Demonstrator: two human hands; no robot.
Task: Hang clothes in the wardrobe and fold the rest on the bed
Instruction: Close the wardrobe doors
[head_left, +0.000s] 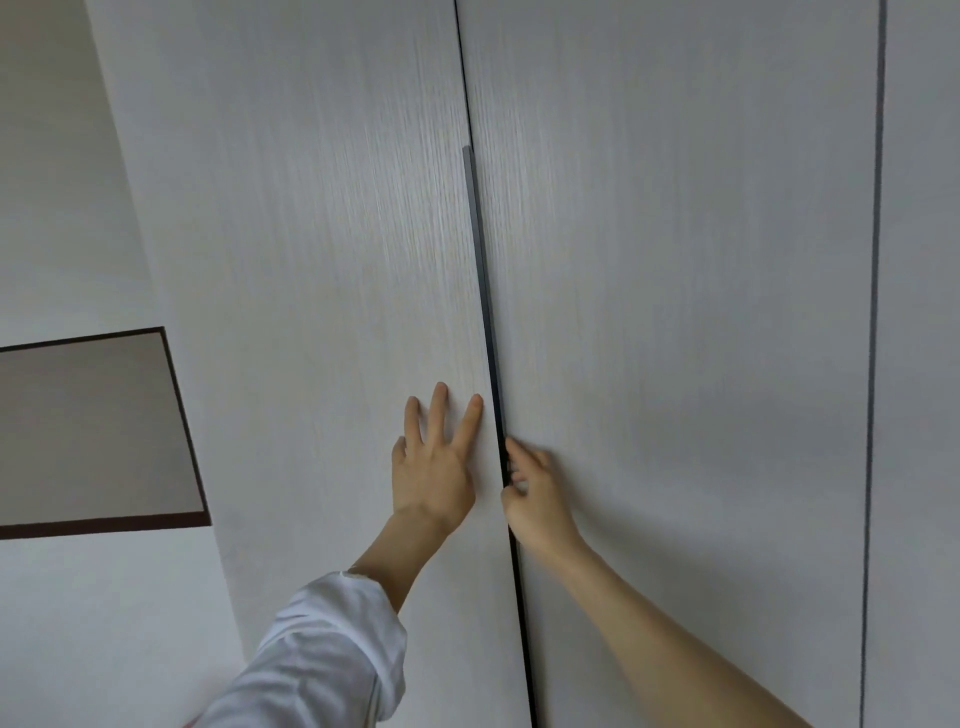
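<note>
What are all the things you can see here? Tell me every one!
wardrobe doors: three in view, pale grey-white wood grain, filling most of the picture, all closed
handle strip: one, dark, running down the seam between the left and middle doors
wall: one, white, at the left
framed panel: one, beige with dark brown border, on the wall at the left
sleeve: one, white, on the left forearm
left hand: one, fingers spread flat on the left door
right hand: one, fingers curled at the handle strip
</note>
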